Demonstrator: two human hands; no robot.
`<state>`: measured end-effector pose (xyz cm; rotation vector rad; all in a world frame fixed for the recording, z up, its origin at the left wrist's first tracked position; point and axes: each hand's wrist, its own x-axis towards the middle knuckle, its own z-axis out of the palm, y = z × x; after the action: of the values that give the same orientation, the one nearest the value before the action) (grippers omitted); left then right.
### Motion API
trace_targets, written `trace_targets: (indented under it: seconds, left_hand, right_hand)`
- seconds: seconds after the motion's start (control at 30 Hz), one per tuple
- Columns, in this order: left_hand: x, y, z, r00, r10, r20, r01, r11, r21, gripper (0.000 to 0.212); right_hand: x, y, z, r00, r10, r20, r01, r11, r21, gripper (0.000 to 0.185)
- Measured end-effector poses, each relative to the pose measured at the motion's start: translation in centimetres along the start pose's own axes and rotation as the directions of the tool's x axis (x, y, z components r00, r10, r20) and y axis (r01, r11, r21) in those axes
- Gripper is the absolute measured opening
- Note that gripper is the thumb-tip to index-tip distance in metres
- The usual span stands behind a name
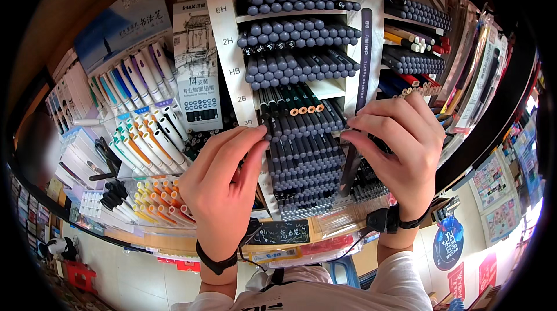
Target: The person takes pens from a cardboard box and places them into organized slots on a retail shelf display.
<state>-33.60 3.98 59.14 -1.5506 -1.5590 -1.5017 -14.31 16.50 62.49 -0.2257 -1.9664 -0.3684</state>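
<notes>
My left hand point(226, 171) reaches to the left end of the pencil row labelled 3B, thumb and index finger pinched by the end pencil. At the right end of that row is my right hand point(396, 141), its thumb and forefinger slightly apart close to the pencils; whether it touches one I cannot tell. Between them lies the row of grey drawing pencils point(304, 126) in a white tiered display rack point(224, 45). Just above, the 2B slot holds several dark pencils and green pencils with bare wood ends point(307, 104). Fuller rows of grey pencils point(300, 67) fill the higher slots.
Left of the rack stand a boxed pencil set point(198, 67) and tiers of marker pens point(148, 137). A second column of pencils point(417, 15) is on the right, beside packaged pens point(478, 76). Below the rack are a small blackboard sign point(283, 232) and the wooden shelf edge point(165, 239).
</notes>
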Motion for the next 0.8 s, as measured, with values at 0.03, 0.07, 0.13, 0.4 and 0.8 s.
trace_targets:
  seconds: [0.03, 0.07, 0.13, 0.4, 0.8]
  left_hand:
    - [-0.12, -0.21, 0.16, 1.0, -0.005, -0.026, 0.004, 1.0, -0.013, 0.022]
    - [-0.18, -0.35, 0.33, 0.999, -0.009, -0.05, 0.007, 1.0, -0.03, 0.022]
    - [-0.21, -0.5, 0.34, 0.999, -0.01, -0.042, 0.008, 0.999, -0.035, 0.022]
    - [0.04, 0.06, -0.1, 1.0, -0.015, -0.003, 0.015, 0.999, -0.048, 0.021]
    - [0.17, -0.23, -0.31, 1.0, 0.003, 0.015, -0.002, 0.998, -0.065, 0.019]
  right_hand:
    - [-0.04, 0.04, 0.08, 1.0, 0.001, -0.005, -0.002, 1.0, -0.019, 0.025]
    - [-0.1, 0.1, 0.08, 1.0, 0.003, -0.008, -0.003, 1.0, -0.031, 0.025]
    - [-0.19, 0.19, 0.09, 1.0, -0.004, -0.011, 0.003, 0.999, -0.053, 0.025]
    - [-0.22, 0.26, 0.21, 0.999, -0.041, -0.027, 0.039, 0.995, -0.093, 0.026]
    - [-0.37, 0.31, 0.45, 0.999, -0.051, -0.006, 0.05, 0.991, -0.124, 0.026]
